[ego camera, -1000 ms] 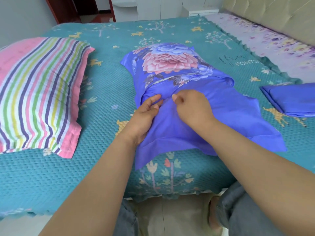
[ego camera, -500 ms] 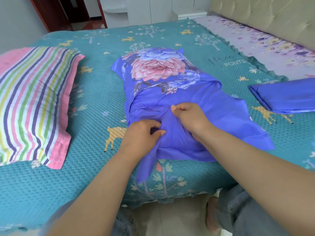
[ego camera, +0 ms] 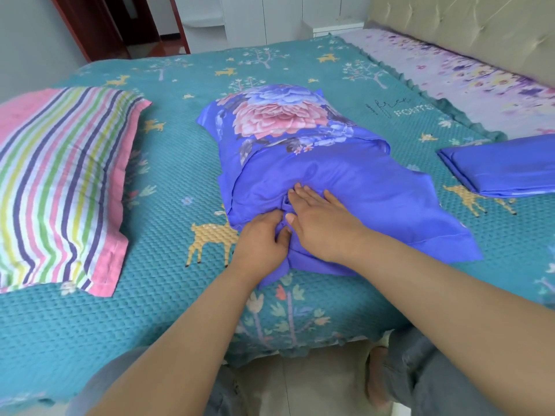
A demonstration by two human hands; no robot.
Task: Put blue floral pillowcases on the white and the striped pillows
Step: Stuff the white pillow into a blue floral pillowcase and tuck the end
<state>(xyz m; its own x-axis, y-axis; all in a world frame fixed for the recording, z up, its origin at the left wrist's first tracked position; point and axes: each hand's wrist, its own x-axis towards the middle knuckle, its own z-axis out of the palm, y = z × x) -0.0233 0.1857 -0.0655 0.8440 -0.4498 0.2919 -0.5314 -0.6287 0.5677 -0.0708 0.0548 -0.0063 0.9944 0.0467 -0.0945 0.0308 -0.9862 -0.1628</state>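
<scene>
A blue floral pillowcase (ego camera: 300,139) bulges over a pillow in the middle of the bed; the pillow inside is fully hidden. Its plain blue open end spreads toward me and to the right. My left hand (ego camera: 262,235) pinches a fold of this blue fabric near the opening. My right hand (ego camera: 321,217) lies flat on the fabric just right of it, fingers straight and pressing down. The striped pillow (ego camera: 60,181), bare with a pink border, lies at the left. A second folded blue pillowcase (ego camera: 504,166) rests at the right edge.
A teal quilted bedspread (ego camera: 168,295) with deer and tree prints covers the bed. A lilac floral sheet (ego camera: 468,76) and a padded headboard run along the far right. The bed's near edge and my knees are below.
My left hand slid down toward the opening and pinched the fabric. My right hand let go of its pinch and flattened onto the case. The view shifted slightly.
</scene>
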